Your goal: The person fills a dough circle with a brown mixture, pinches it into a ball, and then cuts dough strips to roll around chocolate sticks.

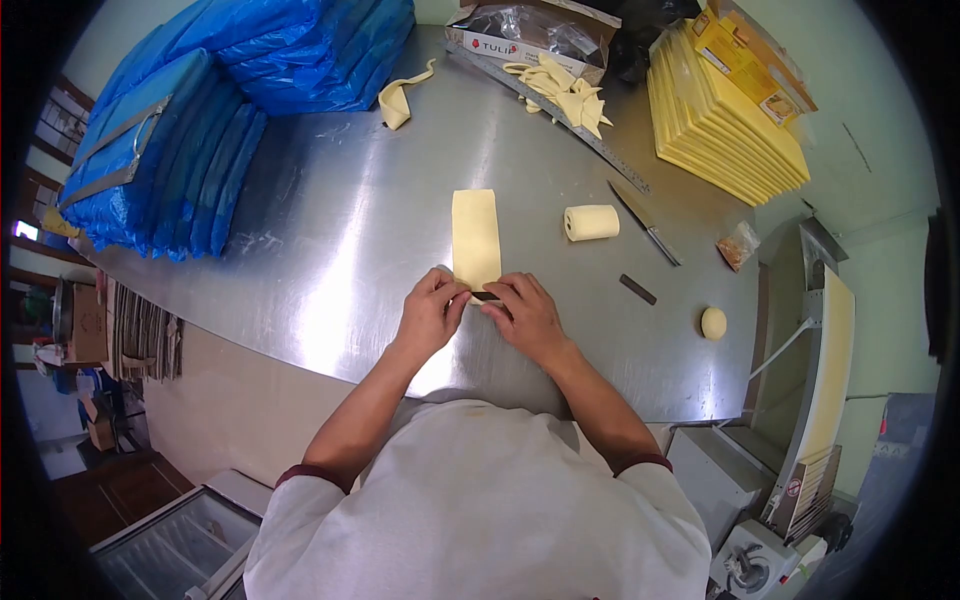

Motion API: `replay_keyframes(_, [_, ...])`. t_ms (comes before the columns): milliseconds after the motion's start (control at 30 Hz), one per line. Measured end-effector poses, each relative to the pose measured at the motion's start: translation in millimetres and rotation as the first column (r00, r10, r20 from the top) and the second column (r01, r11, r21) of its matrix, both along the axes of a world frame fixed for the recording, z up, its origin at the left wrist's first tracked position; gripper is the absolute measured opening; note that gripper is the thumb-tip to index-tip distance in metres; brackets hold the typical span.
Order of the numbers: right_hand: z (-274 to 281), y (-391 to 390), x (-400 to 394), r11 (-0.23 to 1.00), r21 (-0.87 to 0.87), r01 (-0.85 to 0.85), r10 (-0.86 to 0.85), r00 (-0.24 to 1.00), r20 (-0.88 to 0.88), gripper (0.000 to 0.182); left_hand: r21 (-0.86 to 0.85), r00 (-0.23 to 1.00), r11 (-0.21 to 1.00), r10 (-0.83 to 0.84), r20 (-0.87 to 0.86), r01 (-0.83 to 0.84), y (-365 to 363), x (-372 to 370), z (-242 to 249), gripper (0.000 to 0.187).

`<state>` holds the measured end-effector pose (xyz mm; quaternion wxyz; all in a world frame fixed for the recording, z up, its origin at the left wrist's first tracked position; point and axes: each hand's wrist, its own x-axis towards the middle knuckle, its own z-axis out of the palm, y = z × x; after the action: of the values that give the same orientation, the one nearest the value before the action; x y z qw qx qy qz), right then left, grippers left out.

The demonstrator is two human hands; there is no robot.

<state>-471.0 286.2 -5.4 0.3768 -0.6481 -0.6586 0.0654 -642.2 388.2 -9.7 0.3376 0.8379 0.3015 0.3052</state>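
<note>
A flat, pale yellow strip of dough point(476, 235) lies lengthwise in front of me on the metal table. Across its near end is a dark brown chocolate stick point(484, 296), partly covered by my fingers. My left hand point(436, 312) pinches the left corner of that end, thumb and fingers closed. At the right corner my right hand point(527, 312) is also closed, its fingertips against the stick and dough. To the right sits a rolled piece of dough point(592, 222) with dark filling showing at its left end. A second chocolate stick point(638, 289) lies apart on the table.
A knife point(646, 225) and a long metal ruler point(560, 115) lie toward the right and back. Behind are dough scraps point(565, 92), a cardboard box point(535, 40) and stacked yellow slabs point(725, 115). Blue-wrapped stacks point(165, 160) stand at left; a dough ball point(713, 323) sits right.
</note>
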Motion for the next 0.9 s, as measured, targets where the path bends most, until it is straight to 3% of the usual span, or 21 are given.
replay_keyframes(133, [-6, -5, -3, 0.998, -0.027, 0.050, -0.053, 0.991, -0.123, 0.035, -0.064, 1.000, 0.998, 0.019, 0.023, -0.018, -6, 0, -1, 0.012])
replay_keyframes(233, [2, -8, -3, 1.000, 0.023, 0.009, -0.006, 0.994, -0.112, 0.033, -0.058, 0.998, 0.998, 0.027, 0.052, -0.024, -6, 0, -4, 0.012])
replay_keyframes(533, [-7, 1, -2, 0.995, -0.042, 0.094, -0.101, 0.967, -0.235, 0.013, 0.033, 0.998, 0.999, -0.031, 0.058, 0.029, -8, -1, 1, 0.023])
replay_keyframes(733, [-11, 4, -2, 0.994, -0.038, 0.102, -0.107, 0.972, -0.209, 0.011, -0.079, 0.999, 0.997, -0.001, 0.046, 0.005, -5, 2, -6, 0.021])
replay_keyframes(833, [-3, 3, -4, 0.982, 0.098, 0.162, -0.156, 0.986, -0.063, 0.013, -0.133, 0.999, 0.991, 0.020, 0.024, -0.017, -4, 4, -3, 0.016])
replay_keyframes(900, [-5, -3, -6, 0.991, 0.121, 0.053, -0.060, 0.997, 0.053, 0.016, -0.144, 0.999, 0.989, 0.044, 0.023, -0.040, -3, 5, -1, 0.014])
